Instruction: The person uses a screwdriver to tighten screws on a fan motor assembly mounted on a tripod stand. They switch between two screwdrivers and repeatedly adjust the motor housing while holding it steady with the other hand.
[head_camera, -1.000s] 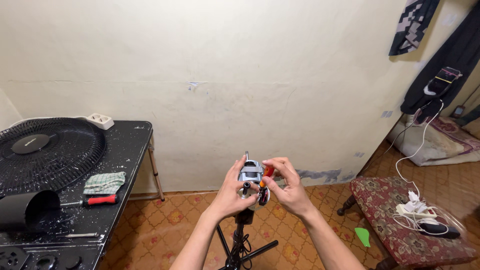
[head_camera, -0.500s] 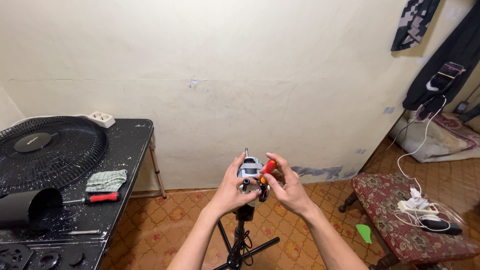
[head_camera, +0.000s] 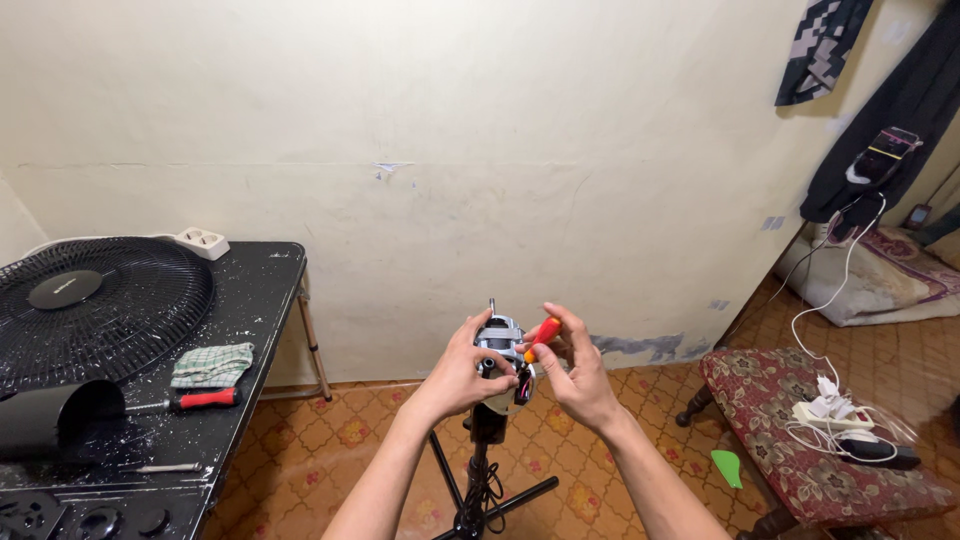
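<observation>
At the centre of the view, both hands meet around a small grey metal fan motor (head_camera: 499, 345) perched on top of a thin black stand (head_camera: 478, 470) whose legs splay over the patterned orange floor tiles. The left hand (head_camera: 458, 375) is curled against the motor's left side, fingers bent onto its ribbed housing. The right hand (head_camera: 572, 370) pinches a small orange-handled tool (head_camera: 541, 333) between thumb and fingertips, its tip against the motor's right side. A thin shaft pokes straight up from the motor. To the left, a speckled black table (head_camera: 262, 300) carries a round black wire fan grille (head_camera: 95, 305), a checked green cloth (head_camera: 212, 364) and a red-handled screwdriver (head_camera: 190, 401).
</observation>
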